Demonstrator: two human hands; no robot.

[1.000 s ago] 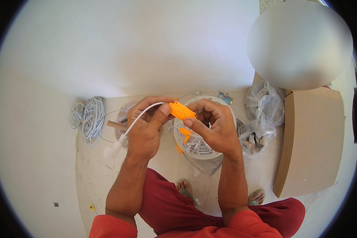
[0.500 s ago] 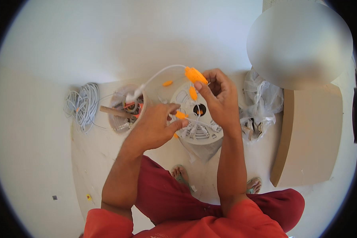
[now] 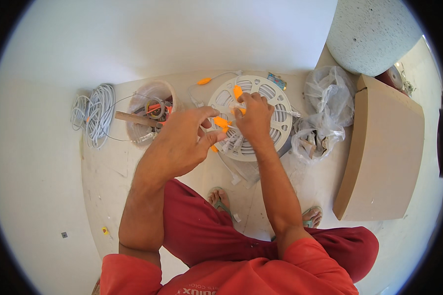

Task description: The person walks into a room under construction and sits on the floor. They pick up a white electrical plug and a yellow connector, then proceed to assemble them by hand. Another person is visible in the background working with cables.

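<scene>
A white reel (image 3: 279,129) wound with pale strip lies on the floor before me, several white cords with orange ends on it. My left hand (image 3: 182,140) reaches its left side, with the fingers and thumb around an orange cord connector (image 3: 222,122); the fingers partly hide the grip. Over the reel's middle, my right hand (image 3: 256,118) has its fingers curled down on another orange piece (image 3: 239,112), mostly covered. One more orange piece (image 3: 237,92) shows just above the right fingertips. A short white cord runs from the left connector toward the right hand.
Left of the reel stands a bucket (image 3: 157,88) of tools and tape, with a coil of grey cable (image 3: 101,115) beyond. Another orange connector (image 3: 204,81) lies by the wall. On the right are a clear plastic bag (image 3: 327,93), a long cardboard box (image 3: 386,152) and a speckled round object (image 3: 371,32).
My right hand has come down and left from its raised position to the reel. The white cord that arched toward the bucket no longer hangs there. My left hand stays beside the orange connector.
</scene>
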